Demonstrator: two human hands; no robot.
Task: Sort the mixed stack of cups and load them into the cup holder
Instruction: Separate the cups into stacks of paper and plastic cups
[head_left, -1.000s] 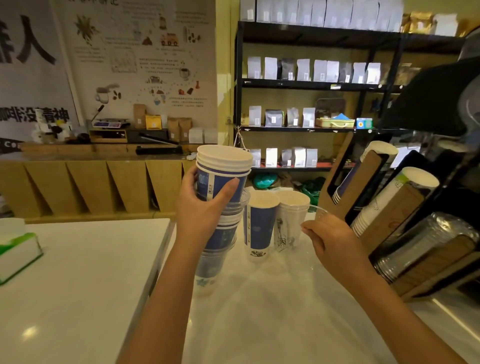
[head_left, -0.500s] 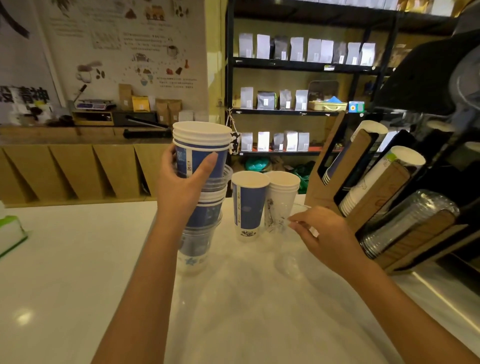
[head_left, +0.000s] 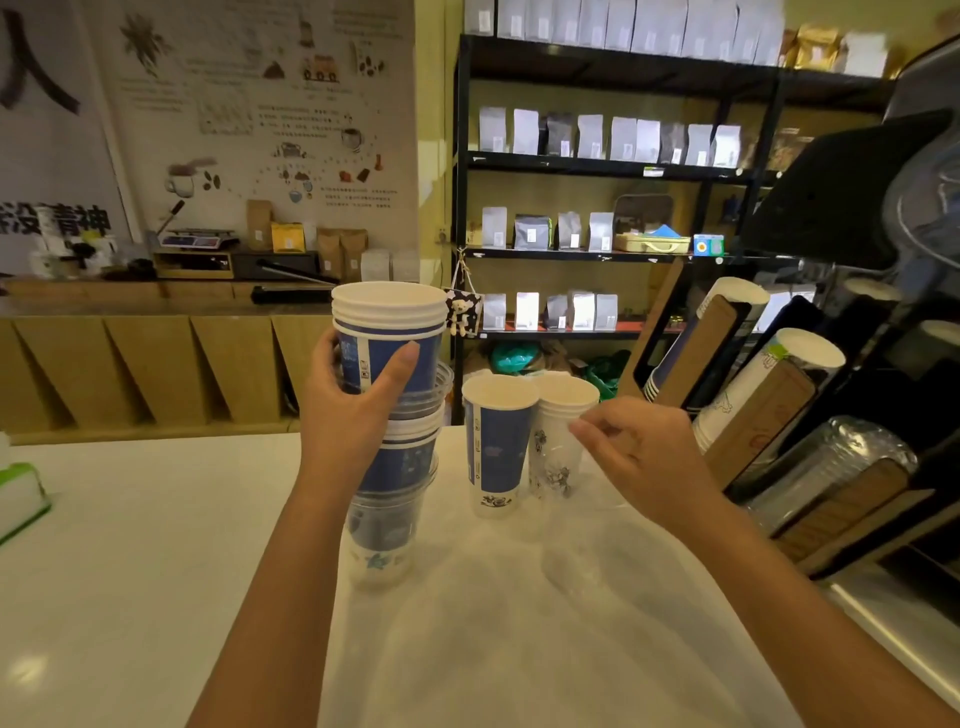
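My left hand (head_left: 358, 410) grips the mixed stack (head_left: 389, 467) near its top. The stack has blue paper cups (head_left: 389, 332) above and clear plastic cups below, and its base is at the white counter (head_left: 156, 545). A tall blue cup (head_left: 498, 447) and a short stack of white printed cups (head_left: 558, 421) stand just right of it. My right hand (head_left: 641, 457) hovers beside the white cups, fingers loosely curled, holding nothing I can see. A faint clear cup (head_left: 574, 561) seems to stand under it. The slanted wooden cup holder (head_left: 753, 426) at right holds blue, white and clear cups.
A green and white box (head_left: 21, 499) lies at the counter's left edge. A black machine (head_left: 857, 182) rises behind the cup holder. Black shelves (head_left: 597, 166) with bags stand beyond the counter.
My right hand lowered a clear cup towards the counter, then lifted off it towards the white cups. My left hand has kept its grip on the stack. The view shifted.
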